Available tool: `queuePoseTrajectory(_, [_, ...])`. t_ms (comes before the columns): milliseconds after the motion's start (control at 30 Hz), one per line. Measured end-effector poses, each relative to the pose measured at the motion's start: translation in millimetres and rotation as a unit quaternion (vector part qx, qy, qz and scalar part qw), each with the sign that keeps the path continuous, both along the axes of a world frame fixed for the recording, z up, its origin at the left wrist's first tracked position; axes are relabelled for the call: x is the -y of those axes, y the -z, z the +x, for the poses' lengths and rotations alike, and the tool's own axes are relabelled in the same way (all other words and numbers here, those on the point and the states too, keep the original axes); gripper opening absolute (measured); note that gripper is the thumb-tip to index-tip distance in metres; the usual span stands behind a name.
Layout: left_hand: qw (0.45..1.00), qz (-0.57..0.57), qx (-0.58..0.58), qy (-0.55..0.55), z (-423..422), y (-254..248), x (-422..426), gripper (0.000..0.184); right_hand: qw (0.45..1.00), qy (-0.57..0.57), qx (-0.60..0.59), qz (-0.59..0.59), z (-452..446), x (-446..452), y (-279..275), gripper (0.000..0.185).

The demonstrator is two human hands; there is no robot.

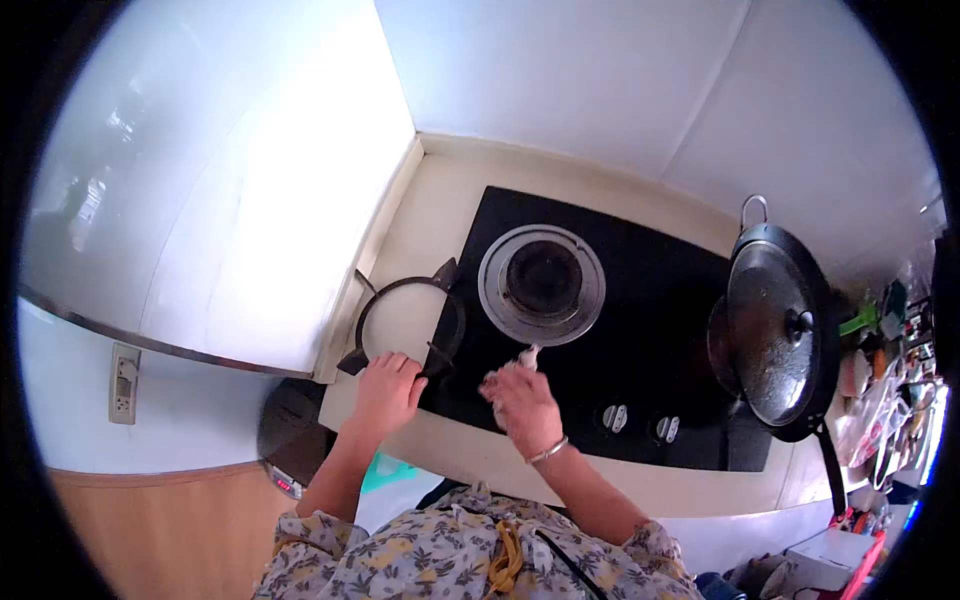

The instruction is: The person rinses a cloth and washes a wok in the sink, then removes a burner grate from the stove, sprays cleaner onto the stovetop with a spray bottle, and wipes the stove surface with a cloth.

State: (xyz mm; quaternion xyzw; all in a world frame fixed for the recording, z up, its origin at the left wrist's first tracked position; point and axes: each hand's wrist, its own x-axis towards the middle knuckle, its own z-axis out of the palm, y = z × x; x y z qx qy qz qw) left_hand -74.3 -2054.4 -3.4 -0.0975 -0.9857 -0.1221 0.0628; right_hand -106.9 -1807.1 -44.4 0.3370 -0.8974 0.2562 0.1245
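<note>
My left hand (pixel 390 393) grips the near edge of a black iron pan support ring (pixel 372 312), its fingers closed over the rim. The ring lies partly on the pale counter and partly on the black glass hob (pixel 640 290). My right hand (pixel 527 408), a bracelet at its wrist, is over the hob's front part, closed on a crumpled whitish cloth (pixel 529 356). Most of the cloth is hidden by the fingers. Just beyond it is the uncovered left burner (pixel 543 282), a silver dish around a dark burner head.
A black frying pan (pixel 822 400) with a glass lid (pixel 768 330) covers the hob's right side, handle pointing toward me. Two control knobs (pixel 640 424) sit at the front. A white wall panel (pixel 250 180) rises at left. Bottles and bags (pixel 880 390) crowd the far right.
</note>
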Motion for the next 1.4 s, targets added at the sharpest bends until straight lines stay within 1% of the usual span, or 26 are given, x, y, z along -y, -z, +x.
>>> queuePoseTrajectory(33, [1.0, 0.008, -0.008, -0.001, -2, -3, -1, 0.014, 0.999, -0.038, -0.004, 0.028, 9, -2, -8, 0.028])
queuePoseTrajectory(100, [0.998, 0.054, 0.02, -0.036, 0, -11, -6, 0.017, 0.998, -0.06, 0.016, 0.016, 24, -9, -13, 0.032])
queuePoseTrajectory(133, [0.997, 0.059, 0.018, -0.036, -1, -13, -7, 0.017, 0.986, -0.051, 0.127, -0.094, 31, -11, -13, 0.032])
queuePoseTrajectory(167, [0.996, 0.085, -0.005, -0.024, -4, -15, -8, 0.019, 0.95, -0.04, 0.233, -0.204, 34, -12, -12, 0.033])
queuePoseTrajectory(200, [0.994, 0.11, -0.026, -0.01, -6, -18, -9, 0.02, 0.863, 0.018, 0.43, -0.266, 34, -11, -20, 0.031])
queuePoseTrajectory(233, [0.993, 0.11, -0.03, -0.005, -7, -22, -11, 0.02, 0.865, 0.021, 0.425, -0.268, 31, -6, -21, 0.031])
queuePoseTrajectory(267, [0.991, 0.118, -0.054, -0.023, -9, -26, -13, 0.019, 0.768, 0.049, 0.473, -0.428, 27, 1, -22, 0.029])
queuePoseTrajectory(300, [0.988, 0.125, -0.078, -0.042, -10, -31, -14, 0.019, 0.643, 0.071, 0.503, -0.573, 21, 8, -25, 0.029])
queuePoseTrajectory(333, [0.988, 0.123, -0.082, -0.039, -11, -36, -14, 0.019, 0.603, 0.027, 0.48, -0.637, 15, 13, -30, 0.031])
queuePoseTrajectory(367, [0.985, 0.122, -0.12, -0.04, -12, -43, -13, 0.018, 0.57, -0.005, 0.463, -0.678, 10, 19, -36, 0.032])
queuePoseTrajectory(400, [0.98, 0.118, -0.157, -0.041, -12, -51, -12, 0.019, 0.573, -0.018, 0.448, -0.686, 4, 27, -43, 0.032])
queuePoseTrajectory(433, [0.98, 0.113, -0.161, -0.038, -11, -59, -11, 0.019, 0.576, -0.031, 0.431, -0.694, 0, 35, -51, 0.032])
queuePoseTrajectory(500, [0.963, 0.141, -0.225, -0.053, -9, -75, -13, 0.017, 0.721, -0.077, 0.309, -0.615, -10, 51, -68, 0.031])
queuePoseTrajectory(533, [0.952, 0.186, -0.236, -0.058, -7, -84, -15, 0.018, 0.757, -0.103, 0.3, -0.571, -12, 57, -83, 0.038])
queuePoseTrajectory(567, [0.952, 0.183, -0.239, -0.056, -3, -91, -15, 0.018, 0.833, -0.097, 0.223, -0.497, -12, 60, -101, 0.047])
queuePoseTrajectory(600, [0.95, 0.218, -0.214, -0.063, 3, -97, -15, 0.018, 0.906, -0.074, 0.126, -0.396, -12, 60, -123, 0.046])
queuePoseTrajectory(633, [0.946, 0.253, -0.188, -0.072, 10, -104, -15, 0.018, 0.957, -0.048, 0.025, -0.286, -12, 61, -138, 0.044])
queuePoseTrajectory(667, [0.948, 0.279, -0.139, -0.069, 17, -114, -16, 0.019, 0.956, -0.05, 0.024, -0.289, -14, 60, -144, 0.044])
queuePoseTrajectory(733, [0.946, 0.294, -0.127, -0.058, 29, -122, -15, 0.018, 0.971, -0.096, 0.056, -0.21, -14, 54, -149, 0.046])
queuePoseTrajectory(833, [0.937, 0.327, -0.11, -0.049, 42, -131, -15, 0.018, 0.959, -0.135, 0.068, -0.24, -10, 51, -149, 0.045])
queuePoseTrajectory(967, [0.916, 0.389, -0.078, -0.055, 54, -128, -15, 0.017, 0.954, -0.182, 0.036, -0.234, -10, 41, -148, 0.043])
queuePoseTrajectory(1100, [0.919, 0.383, -0.07, -0.066, 66, -132, -19, 0.019, 0.946, -0.201, 0.025, -0.254, -9, 27, -137, 0.04])
queuePoseTrajectory(1167, [0.864, 0.477, -0.105, -0.124, 72, -125, -9, 0.021, 0.957, -0.121, 0.066, -0.257, -8, 11, -125, 0.037])
queuePoseTrajectory(1200, [0.864, 0.483, -0.095, -0.107, 73, -129, -9, 0.023, 0.953, -0.151, 0.09, -0.246, -9, 7, -122, 0.034])
queuePoseTrajectory(1333, [0.855, 0.504, -0.086, -0.093, 76, -123, -10, 0.022, 0.949, -0.143, 0.069, -0.273, -1, 3, -121, 0.03])
queuePoseTrajectory(1400, [0.764, 0.627, -0.073, -0.132, 78, -118, -14, 0.021, 0.895, -0.17, 0.137, -0.389, 1, 5, -120, 0.027])
